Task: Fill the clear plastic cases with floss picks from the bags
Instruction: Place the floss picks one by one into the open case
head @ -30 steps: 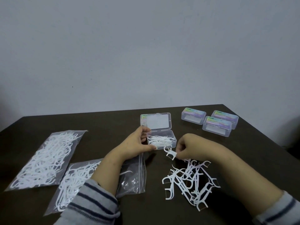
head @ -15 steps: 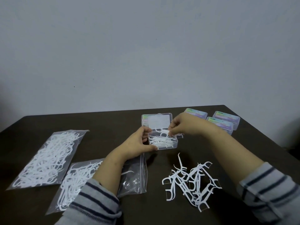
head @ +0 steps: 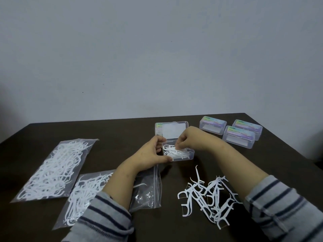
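**Floss picks go into an open case on a dark table**

Fingertips (head: 176, 148) of the right hand (head: 189, 139) were bunched together, pinching a white floss pick at the far left corner of the open clear case (head: 191, 155), whose tray already held a loose layer of picks. The left hand (head: 148, 157) gripped the tray's left end, thumb along the near edge and fingers curled round the far side. The case's hinged lid (head: 172, 131) stood open behind the tray, lying back on the dark brown table (head: 122, 130). Both forearms wore grey sleeves with dark stripes.

A loose pile of floss picks (head: 208, 194) lay on the table nearer the person, under the right forearm. To the left sat a full zip bag of picks (head: 52, 170), and beside it a second, partly emptied zip bag (head: 83, 194), its open end passing under the left forearm. Three closed clear cases (head: 237, 135) with pastel labels were grouped at the table's far right corner, just beside one another. A plain pale wall (head: 157, 58) rose behind the table.
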